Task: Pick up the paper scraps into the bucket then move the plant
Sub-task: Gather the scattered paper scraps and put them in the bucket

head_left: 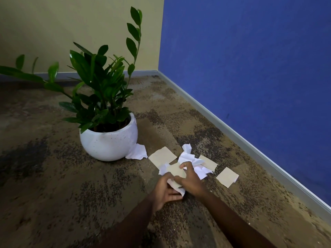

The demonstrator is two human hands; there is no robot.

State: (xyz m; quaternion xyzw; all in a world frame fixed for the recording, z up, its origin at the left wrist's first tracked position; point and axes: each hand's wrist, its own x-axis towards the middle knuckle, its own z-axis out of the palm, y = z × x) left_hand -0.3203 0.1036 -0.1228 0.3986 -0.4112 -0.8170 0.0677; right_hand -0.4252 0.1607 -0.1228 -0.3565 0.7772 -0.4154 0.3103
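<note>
Mid-gather, low over the mottled carpet (71, 185). In the left hand (165, 191), fingers curled up from below: a bundle of white and tan scraps (176, 173). On top of it, the right hand (190, 181), fingers bent down, pinching the bundle's upper edge just in front of the crumpled white sheet (188, 155).

Use the left as the cradle and rake with the right. Take the crumpled sheet first, then the tan piece (208, 161) under it, the near tan square (162, 156) and the far tan square (227, 176) towards the skirting board (232, 133). Lift flat pieces by an edge rather than scrabbling at the carpet. Do not miss the white scrap (137, 152) touching the white pot (109, 142) of the plant (100, 83). No bucket in view; best to find it before rising.
</note>
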